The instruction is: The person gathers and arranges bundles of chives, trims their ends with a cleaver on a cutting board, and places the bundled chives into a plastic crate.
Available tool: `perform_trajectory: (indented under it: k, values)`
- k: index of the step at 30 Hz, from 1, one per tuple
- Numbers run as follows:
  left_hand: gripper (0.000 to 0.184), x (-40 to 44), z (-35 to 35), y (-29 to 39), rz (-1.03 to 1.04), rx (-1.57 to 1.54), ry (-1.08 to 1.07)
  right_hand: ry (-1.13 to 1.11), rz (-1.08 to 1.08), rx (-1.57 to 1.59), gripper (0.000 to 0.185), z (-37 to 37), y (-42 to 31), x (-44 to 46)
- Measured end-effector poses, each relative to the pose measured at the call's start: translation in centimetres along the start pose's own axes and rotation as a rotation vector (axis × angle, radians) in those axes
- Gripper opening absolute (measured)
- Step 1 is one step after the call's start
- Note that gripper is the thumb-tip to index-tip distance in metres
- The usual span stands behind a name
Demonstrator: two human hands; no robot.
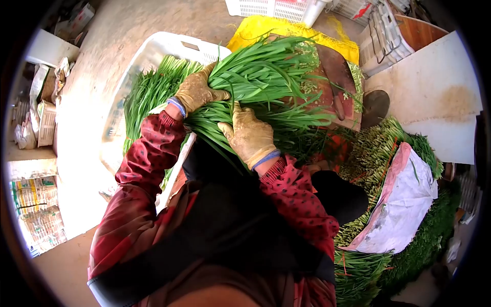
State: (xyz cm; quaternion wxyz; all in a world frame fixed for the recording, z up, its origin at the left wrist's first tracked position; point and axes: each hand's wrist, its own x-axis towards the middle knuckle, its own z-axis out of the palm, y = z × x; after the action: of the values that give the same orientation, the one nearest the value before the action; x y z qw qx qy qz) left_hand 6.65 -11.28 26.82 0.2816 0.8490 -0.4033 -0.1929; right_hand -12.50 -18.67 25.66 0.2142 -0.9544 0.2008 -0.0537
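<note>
A large bunch of long green leaves [261, 69] lies in front of me, its tips spread to the right. My left hand [197, 92], in a stained yellow glove, is wrapped round the bunch's left part. My right hand [249, 132], gloved the same way, rests against the lower leaves with thumb and forefinger apart; its other fingers are partly hidden. Behind my left hand, a white plastic crate [192, 43] holds more green bunches [151, 97]. Beyond the leaves stands a reddish board [350, 123] with a dark blade [332, 77] and cut bits on it.
A yellow sack [255, 28] lies under the board's far side. Piled stalks [365, 153] and a white-and-pink sheet [404, 204] are at the right. White baskets [276, 9] stand at the back, a pale panel [434, 97] at the right.
</note>
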Motion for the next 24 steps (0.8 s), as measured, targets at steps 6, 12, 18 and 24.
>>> perform_trajectory:
  k: [6,12,18,24]
  values:
    - [0.060,3.3,0.5,-4.7,-0.158,-0.333,0.100,-0.052,-0.019,-0.037,0.068,1.5,-1.8,-3.5]
    - [0.062,3.6,0.6,-5.3,-0.155,-0.416,0.107,0.017,-0.057,-0.001,0.068,2.7,-1.5,-4.7]
    - [0.094,2.2,-0.2,-4.5,-0.169,-0.637,0.115,0.008,-0.091,0.064,0.064,1.3,-0.3,-4.5]
    - [0.133,-5.9,-4.8,-5.3,0.196,-0.501,-0.040,0.061,-0.120,0.155,0.059,1.8,1.2,-4.2]
